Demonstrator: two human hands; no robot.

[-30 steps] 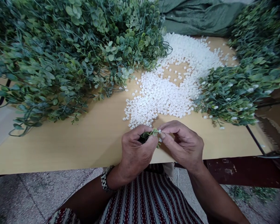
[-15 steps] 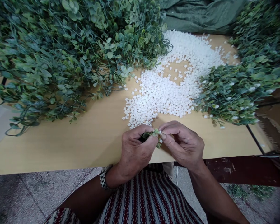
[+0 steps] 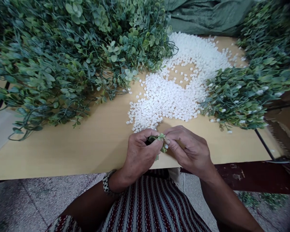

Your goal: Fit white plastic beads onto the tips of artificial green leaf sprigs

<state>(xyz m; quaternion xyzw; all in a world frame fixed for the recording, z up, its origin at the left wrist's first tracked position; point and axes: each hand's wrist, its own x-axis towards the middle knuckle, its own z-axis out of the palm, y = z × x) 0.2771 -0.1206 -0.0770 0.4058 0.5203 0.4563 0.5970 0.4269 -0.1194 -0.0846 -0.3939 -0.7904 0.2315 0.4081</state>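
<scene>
My left hand [image 3: 140, 153] is closed around a small green leafy sprig [image 3: 158, 139], held over the near edge of the wooden table [image 3: 87, 145]. My right hand [image 3: 187, 148] pinches the sprig's tip, with its thumb and forefinger pressed together against the leaves. A tiny white piece shows just below the fingertips. Both hands meet directly in front of a heap of small white beads [image 3: 174, 87]. A watch sits on my left wrist.
A big pile of green artificial foliage [image 3: 62, 54] covers the table's left and back. A smaller pile of sprigs dotted with white [image 3: 244, 93] lies at the right. Green cloth [image 3: 207, 16] lies behind. A dark metal frame [image 3: 263, 141] runs along the right edge.
Both hands stay in place on the sprig. The right fingertips have closed tighter onto its tip and the sprig has turned slightly.
</scene>
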